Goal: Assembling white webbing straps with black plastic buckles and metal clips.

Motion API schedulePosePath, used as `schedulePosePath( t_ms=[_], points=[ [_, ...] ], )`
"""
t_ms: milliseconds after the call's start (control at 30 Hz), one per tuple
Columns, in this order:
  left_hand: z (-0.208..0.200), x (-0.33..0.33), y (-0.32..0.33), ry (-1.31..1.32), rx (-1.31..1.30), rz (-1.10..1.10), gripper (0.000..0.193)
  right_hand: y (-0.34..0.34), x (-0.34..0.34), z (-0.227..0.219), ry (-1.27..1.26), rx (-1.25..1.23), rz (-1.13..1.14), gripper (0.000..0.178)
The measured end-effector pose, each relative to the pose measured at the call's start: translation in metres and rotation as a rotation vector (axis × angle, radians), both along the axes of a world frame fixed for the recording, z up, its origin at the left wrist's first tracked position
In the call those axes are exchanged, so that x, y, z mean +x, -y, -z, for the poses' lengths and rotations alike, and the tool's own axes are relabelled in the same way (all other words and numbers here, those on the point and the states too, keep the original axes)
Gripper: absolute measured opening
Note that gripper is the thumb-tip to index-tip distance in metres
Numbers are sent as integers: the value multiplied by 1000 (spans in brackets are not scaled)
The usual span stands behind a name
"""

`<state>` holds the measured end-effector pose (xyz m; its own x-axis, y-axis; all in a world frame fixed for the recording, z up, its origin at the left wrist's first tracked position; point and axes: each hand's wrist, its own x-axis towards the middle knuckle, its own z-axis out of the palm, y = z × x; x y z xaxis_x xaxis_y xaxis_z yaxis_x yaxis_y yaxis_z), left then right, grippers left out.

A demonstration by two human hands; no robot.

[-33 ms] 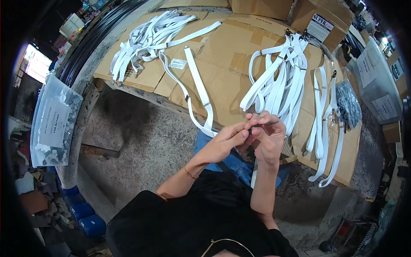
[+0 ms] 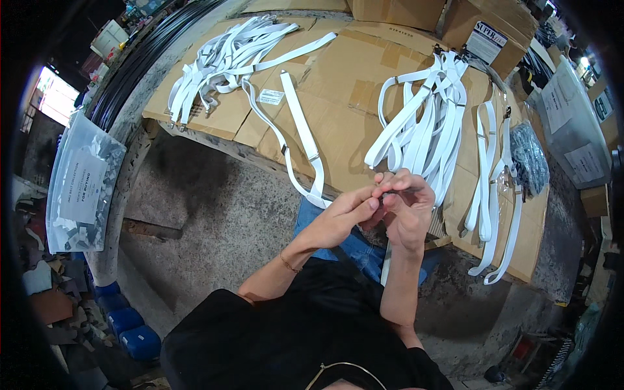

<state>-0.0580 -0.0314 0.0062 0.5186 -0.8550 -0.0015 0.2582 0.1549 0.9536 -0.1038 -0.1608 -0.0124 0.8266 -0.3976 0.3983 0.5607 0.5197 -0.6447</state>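
My left hand (image 2: 346, 213) and my right hand (image 2: 409, 211) meet in front of me at the cardboard's near edge. The fingers of both are closed in a pinch round a small dark piece (image 2: 386, 194), mostly hidden by the fingertips. A white suspender strap (image 2: 301, 123) with metal sliders lies on the cardboard and runs over its edge to beside my left hand. Below my right wrist a narrow white strip (image 2: 386, 265) hangs down. Just beyond my right hand is a bundle of white suspenders (image 2: 429, 117) with dark clips at its far end.
Flattened cardboard (image 2: 331, 84) covers the table. Another pile of white suspenders (image 2: 231, 62) lies far left; a few looped straps (image 2: 484, 175) and a clear plastic bag (image 2: 528, 156) are at right. Plastic bins stand left (image 2: 84, 185) and right (image 2: 572, 123), cardboard boxes (image 2: 491, 36) behind.
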Motion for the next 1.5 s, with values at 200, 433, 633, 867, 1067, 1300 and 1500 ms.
schedulePosePath(
  t_ms=[200, 433, 633, 867, 1067, 1300, 1500],
  points=[
    [2, -3, 3, 90, 1, -22, 34, 0, 0, 1, 64, 52, -5, 14],
    [-10, -4, 1, 382, 92, -148, 24, 3, -1, 8, 121, 38, -39, 23],
    [-15, -6, 4, 559, 97, -228, 25, 18, 2, 18, 139, -130, -103, 37],
    [-13, -7, 3, 577, 62, -265, 23, 7, 2, 4, 80, -83, -71, 20],
    [-10, -8, 6, 622, -8, -371, 22, -8, 5, 7, 137, 44, -19, 20],
    [-14, -4, 1, 555, 40, -310, 19, -9, 6, 17, 162, 225, -188, 22],
    [-14, 5, -2, 734, -71, -307, 22, -12, 8, 17, 222, 200, -222, 21]
  ],
)
